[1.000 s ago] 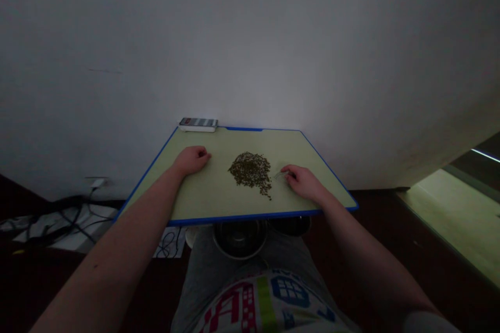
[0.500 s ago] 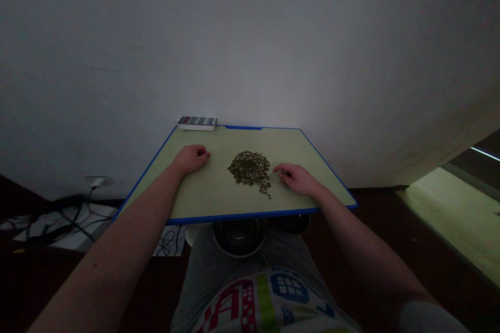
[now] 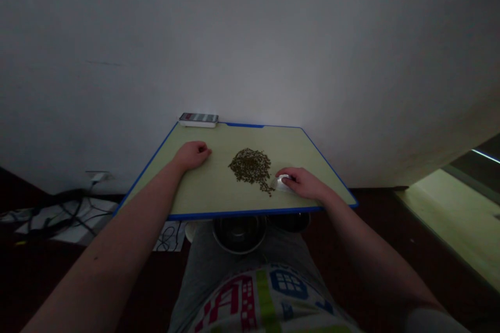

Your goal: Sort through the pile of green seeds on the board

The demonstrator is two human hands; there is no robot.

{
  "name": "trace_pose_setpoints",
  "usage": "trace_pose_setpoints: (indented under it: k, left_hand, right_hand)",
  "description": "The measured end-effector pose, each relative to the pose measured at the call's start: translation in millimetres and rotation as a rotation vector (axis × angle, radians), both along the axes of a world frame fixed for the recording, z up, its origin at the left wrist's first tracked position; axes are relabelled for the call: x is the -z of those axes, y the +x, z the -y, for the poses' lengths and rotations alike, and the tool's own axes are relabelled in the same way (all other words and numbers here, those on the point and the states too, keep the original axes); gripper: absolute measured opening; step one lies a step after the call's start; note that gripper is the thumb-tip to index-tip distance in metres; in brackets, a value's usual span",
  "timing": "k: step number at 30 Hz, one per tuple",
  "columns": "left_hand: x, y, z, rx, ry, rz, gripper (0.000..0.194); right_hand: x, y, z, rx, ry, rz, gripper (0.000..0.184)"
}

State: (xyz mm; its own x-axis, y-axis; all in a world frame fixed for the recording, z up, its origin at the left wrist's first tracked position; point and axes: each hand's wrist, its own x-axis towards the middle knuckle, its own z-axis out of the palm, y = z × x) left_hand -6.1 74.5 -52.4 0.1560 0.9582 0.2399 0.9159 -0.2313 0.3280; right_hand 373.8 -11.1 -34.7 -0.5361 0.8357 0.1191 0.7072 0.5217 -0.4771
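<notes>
A pile of small brownish-green seeds or beans (image 3: 250, 165) lies in the middle of a pale board (image 3: 211, 195) with a blue edge. A short trail of them runs from the pile toward its near right side. My right hand (image 3: 301, 182) pinches a thin, clear, shiny plastic piece (image 3: 282, 183), whose edge is close to that trail; its exact kind cannot be made out. On the left part of the board rests my left hand (image 3: 192, 155), fingers curled closed, apart from the pile, with nothing visible in it.
A phone (image 3: 199, 117) lies on a white box at the board's far left corner, by the wall. Below the near edge are a metal bowl (image 3: 239, 242) and a second dark bowl (image 3: 291, 222). Cables (image 3: 70, 213) and a plug (image 3: 99, 177) are at the left.
My right hand has tilted the clear piece so that its shiny face shows, and shifted it slightly toward the near trail, whose end looks a little gathered. My left hand stays put.
</notes>
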Motion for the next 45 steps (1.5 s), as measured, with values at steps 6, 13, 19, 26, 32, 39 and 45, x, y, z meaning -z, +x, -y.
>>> trace_pose_setpoints:
  k: [6, 13, 19, 26, 32, 39, 45]
  left_hand:
    - [0.6, -0.4, -0.9, -0.012, -0.009, -0.008, 0.036]
    - [-0.3, -0.5, -1.4, -0.001, -0.01, -0.018, 0.036]
    - [-0.3, 0.2, 0.0, -0.004, -0.005, -0.011, 0.036]
    - [1.5, -0.7, -2.3, 0.004, -0.006, 0.003, 0.036]
    - [2.1, -1.4, -2.0, 0.003, 0.003, -0.007, 0.036]
    - [0.3, -0.7, -1.6, -0.001, -0.004, -0.012, 0.037]
    - [-0.2, 0.2, -0.8, -0.008, -0.009, -0.013, 0.037]
  right_hand:
    - [-4.9, 1.6, 13.3, 0.036, -0.002, 0.02, 0.029]
    - [-0.6, 3.2, 18.5, 0.03, -0.012, -0.004, 0.029]
    - [1.2, 3.6, 18.5, 0.042, 0.002, -0.03, 0.029]
    - [-3.1, 3.3, 15.1, 0.099, 0.02, -0.014, 0.03]
    - [-2.0, -3.6, 14.4, 0.048, 0.007, -0.007, 0.03]
    - [0.6, -2.4, 15.0, 0.032, -0.011, -0.029, 0.029]
    - [-1.0, -1.0, 14.3, 0.032, 0.0, -0.033, 0.029]
